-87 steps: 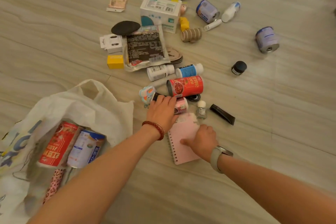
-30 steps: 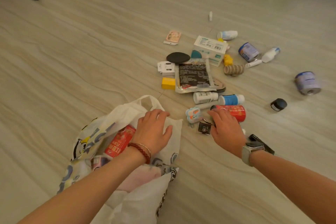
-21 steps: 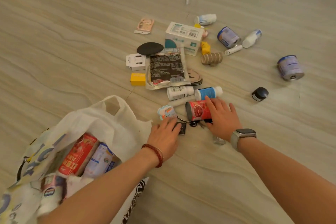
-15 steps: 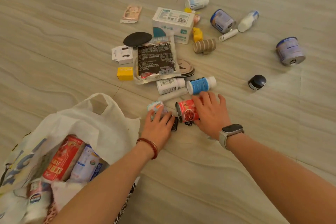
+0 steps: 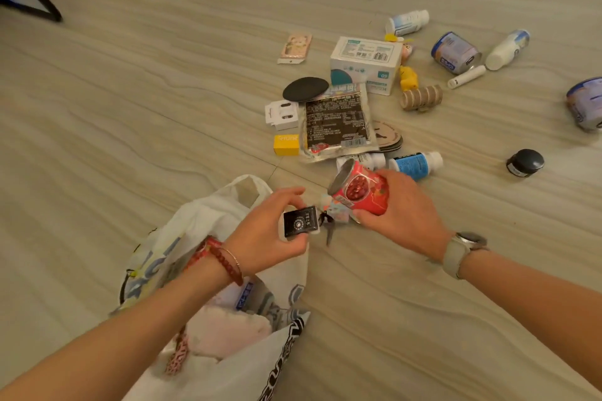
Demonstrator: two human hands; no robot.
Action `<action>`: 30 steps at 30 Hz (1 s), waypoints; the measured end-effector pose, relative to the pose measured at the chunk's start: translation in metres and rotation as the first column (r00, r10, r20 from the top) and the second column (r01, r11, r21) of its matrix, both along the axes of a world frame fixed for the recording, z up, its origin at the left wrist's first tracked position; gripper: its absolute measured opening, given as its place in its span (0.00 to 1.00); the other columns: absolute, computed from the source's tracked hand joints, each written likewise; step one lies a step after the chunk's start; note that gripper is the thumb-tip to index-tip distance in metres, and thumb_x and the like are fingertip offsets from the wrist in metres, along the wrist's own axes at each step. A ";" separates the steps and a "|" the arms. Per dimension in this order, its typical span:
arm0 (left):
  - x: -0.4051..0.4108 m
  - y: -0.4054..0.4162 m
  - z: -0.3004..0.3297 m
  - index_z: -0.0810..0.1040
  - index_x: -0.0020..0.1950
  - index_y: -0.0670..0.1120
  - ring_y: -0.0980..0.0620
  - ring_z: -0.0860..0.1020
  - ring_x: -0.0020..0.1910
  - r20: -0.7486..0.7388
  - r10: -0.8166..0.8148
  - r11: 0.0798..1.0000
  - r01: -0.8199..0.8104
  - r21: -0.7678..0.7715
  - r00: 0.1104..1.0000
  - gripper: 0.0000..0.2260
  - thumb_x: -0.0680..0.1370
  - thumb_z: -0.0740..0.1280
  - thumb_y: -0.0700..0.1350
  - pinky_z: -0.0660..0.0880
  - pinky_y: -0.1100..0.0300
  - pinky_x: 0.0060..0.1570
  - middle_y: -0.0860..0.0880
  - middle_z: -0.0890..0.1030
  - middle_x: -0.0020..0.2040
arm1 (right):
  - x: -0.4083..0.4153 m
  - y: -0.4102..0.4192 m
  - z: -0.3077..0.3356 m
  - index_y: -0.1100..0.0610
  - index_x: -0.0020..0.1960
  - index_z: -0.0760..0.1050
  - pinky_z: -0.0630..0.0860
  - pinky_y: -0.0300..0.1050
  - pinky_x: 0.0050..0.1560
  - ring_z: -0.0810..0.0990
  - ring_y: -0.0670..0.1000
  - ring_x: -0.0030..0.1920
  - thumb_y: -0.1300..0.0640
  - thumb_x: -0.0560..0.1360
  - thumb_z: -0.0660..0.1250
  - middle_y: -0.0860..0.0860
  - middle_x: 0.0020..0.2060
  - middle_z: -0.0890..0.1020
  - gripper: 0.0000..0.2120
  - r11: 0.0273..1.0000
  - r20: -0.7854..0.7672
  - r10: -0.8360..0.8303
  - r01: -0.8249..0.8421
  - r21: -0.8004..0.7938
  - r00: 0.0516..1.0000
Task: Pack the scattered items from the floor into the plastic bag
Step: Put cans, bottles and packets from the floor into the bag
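Pale wood-grain floor [image 5: 130,107]; broad bare stretch at left and along the near right. A dark frame leg [image 5: 32,6] sits at the far left corner.

Bag [image 5: 208,221]: white plastic, lying open at lower left, mouth facing the pile, rim crumpled. Pink cloth [image 5: 228,332] and a blue-labelled item visible inside.

Left hand [image 5: 267,238]: above the bag mouth, fingers [image 5: 286,197] curled around a small black packet [image 5: 299,221], thumb under it. A dark cord hangs from the packet's right edge.

Right hand [image 5: 404,215]: just right of the left hand, fingers wrapped round a red can [image 5: 361,189], lifted off the floor and tilted, lid end toward the upper left. A small pastel item [image 5: 335,210] lies between the two hands; I cannot tell if either hand touches it.

Remaining pile, beyond the hands: blue bottle [image 5: 415,164] just behind the right hand; black pouch [image 5: 337,122] with a yellow box [image 5: 286,144] at its left edge; white box [image 5: 366,63] further back; black jar [image 5: 525,162] apart at right; a tin [image 5: 454,50] far right; another tin [image 5: 586,104] cut by the right frame edge.
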State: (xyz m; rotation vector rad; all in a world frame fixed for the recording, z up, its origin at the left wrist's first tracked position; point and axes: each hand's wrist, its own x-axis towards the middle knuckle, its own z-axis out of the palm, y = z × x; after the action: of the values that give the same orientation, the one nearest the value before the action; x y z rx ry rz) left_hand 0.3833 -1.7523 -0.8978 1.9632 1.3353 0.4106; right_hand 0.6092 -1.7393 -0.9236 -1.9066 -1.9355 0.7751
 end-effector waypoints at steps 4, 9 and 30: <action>-0.052 -0.017 0.052 0.67 0.46 0.55 0.69 0.68 0.62 0.207 0.175 0.982 -0.156 -0.105 0.962 0.15 0.61 0.64 0.52 0.67 0.73 0.59 0.63 0.69 0.63 | -0.056 -0.005 0.029 0.54 0.63 0.66 0.76 0.45 0.50 0.77 0.50 0.50 0.47 0.67 0.71 0.49 0.52 0.77 0.29 0.986 -0.434 -0.117 0.050 -0.161 0.893; -0.111 -0.044 0.083 0.65 0.44 0.50 0.58 0.79 0.48 0.398 0.437 0.899 -0.383 -0.211 0.806 0.13 0.68 0.69 0.41 0.73 0.68 0.44 0.47 0.81 0.48 | -0.130 -0.016 0.041 0.57 0.64 0.65 0.74 0.41 0.47 0.78 0.50 0.48 0.52 0.71 0.69 0.53 0.56 0.78 0.25 0.929 -0.662 -0.234 -0.037 -0.367 0.712; -0.186 -0.194 -0.034 0.75 0.54 0.49 0.59 0.73 0.53 -0.224 0.327 0.945 -0.317 0.079 0.918 0.20 0.72 0.55 0.59 0.71 0.63 0.54 0.52 0.78 0.52 | -0.230 -0.137 -0.026 0.57 0.65 0.66 0.72 0.52 0.58 0.70 0.57 0.59 0.37 0.65 0.69 0.56 0.59 0.71 0.37 0.723 0.155 0.641 -0.523 -0.452 0.752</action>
State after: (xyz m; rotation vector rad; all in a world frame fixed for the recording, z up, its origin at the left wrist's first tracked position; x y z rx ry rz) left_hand 0.1976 -1.9459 -0.9317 1.8700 1.8278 0.3700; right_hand 0.3788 -1.8765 -0.9499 -1.6551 -2.8453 1.1640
